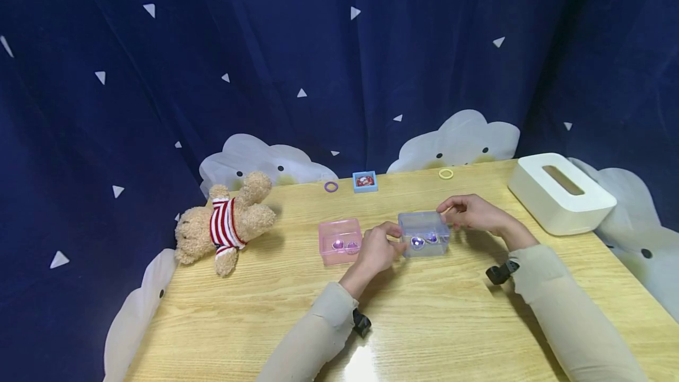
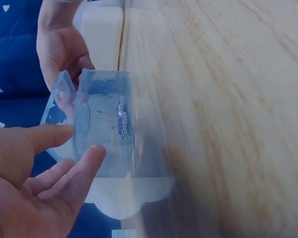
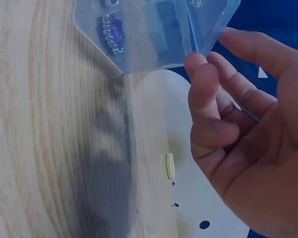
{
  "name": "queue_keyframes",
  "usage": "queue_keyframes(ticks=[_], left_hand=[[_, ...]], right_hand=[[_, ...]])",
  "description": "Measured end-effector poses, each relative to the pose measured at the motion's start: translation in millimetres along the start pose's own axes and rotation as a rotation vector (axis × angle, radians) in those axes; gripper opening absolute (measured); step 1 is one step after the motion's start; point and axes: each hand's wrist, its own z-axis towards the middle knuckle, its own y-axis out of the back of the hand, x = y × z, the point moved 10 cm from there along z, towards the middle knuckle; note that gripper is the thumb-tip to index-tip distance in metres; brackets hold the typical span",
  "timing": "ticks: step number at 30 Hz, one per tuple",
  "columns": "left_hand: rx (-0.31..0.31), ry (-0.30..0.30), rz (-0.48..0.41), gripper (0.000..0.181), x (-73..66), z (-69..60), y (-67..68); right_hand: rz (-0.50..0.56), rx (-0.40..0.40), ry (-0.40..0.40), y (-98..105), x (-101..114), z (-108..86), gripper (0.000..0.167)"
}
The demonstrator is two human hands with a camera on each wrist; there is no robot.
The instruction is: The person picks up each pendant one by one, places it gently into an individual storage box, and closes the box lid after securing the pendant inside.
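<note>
A clear blue box sits on the table, its lid slightly raised from the body. Inside, two purple jewelled pieces with beaded rims lie on the bottom. My left hand holds the box's left end, thumb at the lid's edge and a fingertip on the body. At the right end, my right hand pinches the lid's corner between thumb and fingers. Left of it stands a clear pink box with two similar purple pieces in it.
Behind are a purple ring, a small light-blue tray with a red item, and a yellow ring. A teddy bear lies at left; a white tissue box stands at right. A dark curtain hangs behind the table.
</note>
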Motion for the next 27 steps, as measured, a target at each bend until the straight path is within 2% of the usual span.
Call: queue_keyframes(ticks=[3, 7, 10, 18, 27], left_hand=[[0.000, -0.009, -0.019, 0.051, -1.2, 0.4, 0.4], [0.016, -0.038, -0.023, 0.059, -3.7, -0.1, 0.3], [0.035, -0.049, -0.035, 0.057, -4.9, -0.5, -0.2], [0.037, -0.007, -0.045, 0.048, -1.8, -0.3, -0.1], [0.040, 0.016, -0.062, 0.048, -0.2, 0.6, -0.8]], right_hand=[[-0.011, -0.002, 0.019, -0.4, 0.3, -0.2, 0.031], [-0.019, -0.003, 0.045, -1.9, 1.2, -1.4, 0.030], [-0.023, -0.004, 0.056, -2.4, 2.0, -2.2, 0.030], [-0.037, -0.009, 0.065, -4.0, 5.6, -3.7, 0.031], [-0.029, -0.015, 0.064, -5.4, 4.3, -4.0, 0.031]])
